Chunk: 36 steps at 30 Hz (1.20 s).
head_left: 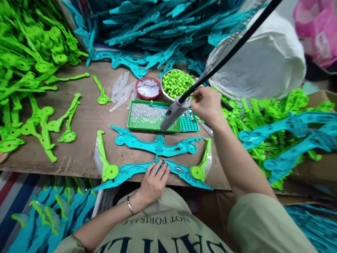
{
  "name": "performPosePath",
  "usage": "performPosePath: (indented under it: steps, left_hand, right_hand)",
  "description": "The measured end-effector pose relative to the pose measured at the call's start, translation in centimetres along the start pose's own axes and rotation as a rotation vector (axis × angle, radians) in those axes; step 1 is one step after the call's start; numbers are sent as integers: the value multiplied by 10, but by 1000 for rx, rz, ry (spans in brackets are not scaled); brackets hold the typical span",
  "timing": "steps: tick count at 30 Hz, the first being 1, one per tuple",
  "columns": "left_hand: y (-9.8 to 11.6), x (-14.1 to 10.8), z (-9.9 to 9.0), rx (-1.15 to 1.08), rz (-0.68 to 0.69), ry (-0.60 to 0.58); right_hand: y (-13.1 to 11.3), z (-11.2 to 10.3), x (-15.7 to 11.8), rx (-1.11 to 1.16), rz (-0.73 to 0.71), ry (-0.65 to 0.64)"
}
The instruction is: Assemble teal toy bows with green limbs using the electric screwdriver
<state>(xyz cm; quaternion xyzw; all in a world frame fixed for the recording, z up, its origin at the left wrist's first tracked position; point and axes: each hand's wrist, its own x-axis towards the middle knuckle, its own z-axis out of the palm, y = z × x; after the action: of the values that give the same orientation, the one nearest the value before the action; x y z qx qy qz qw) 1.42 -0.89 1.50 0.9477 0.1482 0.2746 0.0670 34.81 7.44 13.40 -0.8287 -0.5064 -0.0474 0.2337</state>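
Observation:
My left hand (154,181) rests flat on the middle of a teal plastic bow half (137,170) at the table's near edge, with green limb tips (109,168) at both ends. A second teal bow half (158,144) lies just behind it. My right hand (207,104) reaches over the teal tray section (188,123), its fingers pinched at small metal pieces; what they hold is too small to tell. A grey powered screwdriver (173,113) on a black cable hangs next to that hand, over the green tray (147,117) of small silver screws.
A red bowl (147,88) of white parts and a metal bowl (176,82) of green pieces stand behind the tray. Piles of green parts (28,63) fill the left, teal parts (163,31) the back and right. A white sack (263,63) sits at right.

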Motion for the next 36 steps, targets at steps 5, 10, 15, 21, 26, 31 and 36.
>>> performPosePath:
  steps: [5, 10, 15, 21, 26, 31, 36]
  left_hand:
    - [-1, 7, -8, -31, -1, -83]
    - [-5, 14, -13, -88, 3, -108]
    - [-9, 15, -10, -122, 7, -76]
    - [-10, 15, -7, -119, 29, -40]
    - [-10, 15, -5, -117, 41, -34]
    - [-12, 13, -1, -108, 44, -21]
    - [-9, 15, -11, -138, 25, -70]
  right_hand:
    - [18, -30, -79, 344, -106, -422]
    - [24, -26, -133, 361, -228, -412]
    - [45, -17, -141, 192, -168, -237]
    - [55, -8, -144, 215, -150, -258]
    - [55, -2, -144, 234, -160, -282]
    - [55, 0, -144, 224, -138, -332]
    - [53, -1, -143, 213, -146, -336]
